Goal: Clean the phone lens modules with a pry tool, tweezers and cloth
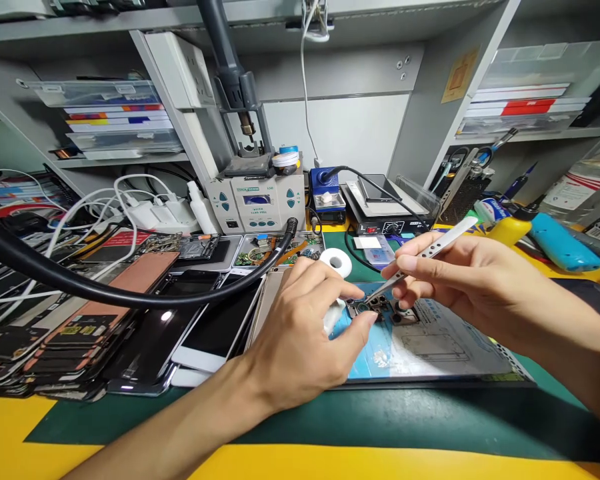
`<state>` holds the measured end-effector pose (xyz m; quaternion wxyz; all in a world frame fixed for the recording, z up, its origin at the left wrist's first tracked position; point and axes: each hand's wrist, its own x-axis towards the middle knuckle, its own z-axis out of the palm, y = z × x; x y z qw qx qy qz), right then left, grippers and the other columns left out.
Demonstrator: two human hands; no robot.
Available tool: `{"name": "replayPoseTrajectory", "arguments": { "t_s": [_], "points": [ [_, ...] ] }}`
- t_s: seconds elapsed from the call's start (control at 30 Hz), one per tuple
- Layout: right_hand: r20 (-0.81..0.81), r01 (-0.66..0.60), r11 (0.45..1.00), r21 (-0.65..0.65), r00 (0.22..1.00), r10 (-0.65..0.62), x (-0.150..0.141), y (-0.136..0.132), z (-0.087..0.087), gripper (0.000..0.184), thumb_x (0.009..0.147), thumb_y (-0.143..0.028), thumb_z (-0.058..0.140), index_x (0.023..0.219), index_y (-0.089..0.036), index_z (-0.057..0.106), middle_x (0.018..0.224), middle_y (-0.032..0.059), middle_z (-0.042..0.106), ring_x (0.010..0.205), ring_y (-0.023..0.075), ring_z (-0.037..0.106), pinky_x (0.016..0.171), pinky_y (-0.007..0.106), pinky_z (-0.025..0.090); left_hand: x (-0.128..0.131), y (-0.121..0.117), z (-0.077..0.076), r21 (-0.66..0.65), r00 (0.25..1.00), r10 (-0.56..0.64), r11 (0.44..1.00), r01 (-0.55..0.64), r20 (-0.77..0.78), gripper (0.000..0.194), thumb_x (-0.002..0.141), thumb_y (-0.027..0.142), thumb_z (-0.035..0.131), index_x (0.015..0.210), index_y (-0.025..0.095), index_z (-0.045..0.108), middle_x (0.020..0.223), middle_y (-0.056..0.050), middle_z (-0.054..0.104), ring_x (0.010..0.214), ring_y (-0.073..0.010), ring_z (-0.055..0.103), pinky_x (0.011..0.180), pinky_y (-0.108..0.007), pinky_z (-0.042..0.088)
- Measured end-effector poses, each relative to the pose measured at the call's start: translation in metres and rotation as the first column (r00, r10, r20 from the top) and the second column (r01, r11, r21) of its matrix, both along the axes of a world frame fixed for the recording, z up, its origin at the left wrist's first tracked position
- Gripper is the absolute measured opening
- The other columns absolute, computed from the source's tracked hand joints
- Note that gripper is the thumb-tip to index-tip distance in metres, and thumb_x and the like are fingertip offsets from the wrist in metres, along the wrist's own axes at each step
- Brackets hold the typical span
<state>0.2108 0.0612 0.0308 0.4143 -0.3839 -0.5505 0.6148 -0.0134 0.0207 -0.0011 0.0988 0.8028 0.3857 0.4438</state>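
**Tweezers (437, 245) Angled Down to a Small Dark Part (363, 309) in View of a "QUICK LEAD FREE" Station (240, 207)**

The small dark part lay just right of the frame's centre, on a blue-and-white pad (430, 365). The right hand (445, 270), right of centre, grasped the tweezers between thumb and fingers, their tips down at the part; contact could not be told. The left hand (307, 327), at the centre, had its thumb and index finger spread on 2 sides of the part, and whether they gripped it could not be told.

Just right of the part sat another small piece (405, 313) with round openings. The pad carried a printed outline and lettering too small to read.

Above centre, the grey station bore "QUICK" and "LEAD FREE" in green below its display; other markings were unclear. At the right edge, a clear bottle (580, 190) wore a red-and-white label, its text illegible. A white roll (347, 262) stood behind the left hand. Phones (215, 327) filled the lower left, partly over the green mat (290, 427) on the yellow worktop (280, 465).
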Motion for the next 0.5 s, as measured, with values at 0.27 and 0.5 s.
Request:
{"name": "replayPoseTrajectory", "arguments": {
  "t_s": [0.27,0.5],
  "points": [
    [0.006,-0.003,1.000,0.026,1.000,0.003,0.0014,-0.0018,-0.0038,0.014,0.079,-0.034,0.088,0.086,-0.024,0.081,0.082,0.0014,0.078,0.069,0.0162,0.072,0.069,0.025,0.059,0.0036,-0.0003,-0.0003,0.068,1.000,0.029,0.997,-0.030,0.007,0.014,0.092,0.011,0.062,0.082,0.018,0.068,0.079,-0.004,0.065,0.084,-0.0211,0.055,0.078,-0.041,0.045],
    [-0.112,0.046,0.999,-0.025,0.993,-0.049,-0.0041,0.0047,0.0045,0.014,0.074,-0.029,0.092,0.078,-0.021,0.082,0.077,0.0029,0.076,0.066,0.0144,0.070,0.065,0.024,0.061,-0.0044,0.0062,0.0006,0.119,0.998,0.049,0.992,-0.052,0.033,0.016,0.095,0.014,0.063,0.081,0.018,0.069,0.080,-0.005,0.067,0.081,-0.0198,0.055,0.080,-0.040,0.046]
  ]
}}
